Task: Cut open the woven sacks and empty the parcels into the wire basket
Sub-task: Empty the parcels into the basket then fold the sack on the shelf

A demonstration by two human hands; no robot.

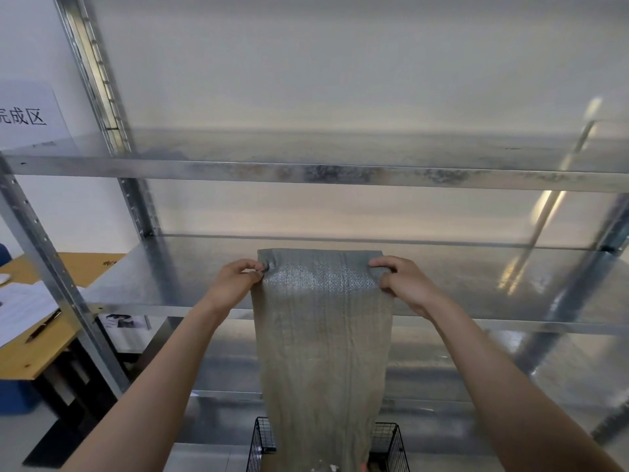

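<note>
A grey-green woven sack hangs flat and upright in front of me, its lower end reaching down into a black wire basket at the bottom of the view. My left hand pinches the sack's upper left corner. My right hand grips the upper right corner. Both arms are raised, holding the sack up at shelf height. Something small and white shows at the sack's bottom end; the basket's contents are mostly hidden by the sack.
A galvanised metal shelving rack with several shelves stands right behind the sack. To the left is a wooden desk with papers and a pen. A white sign with characters hangs on the wall at left.
</note>
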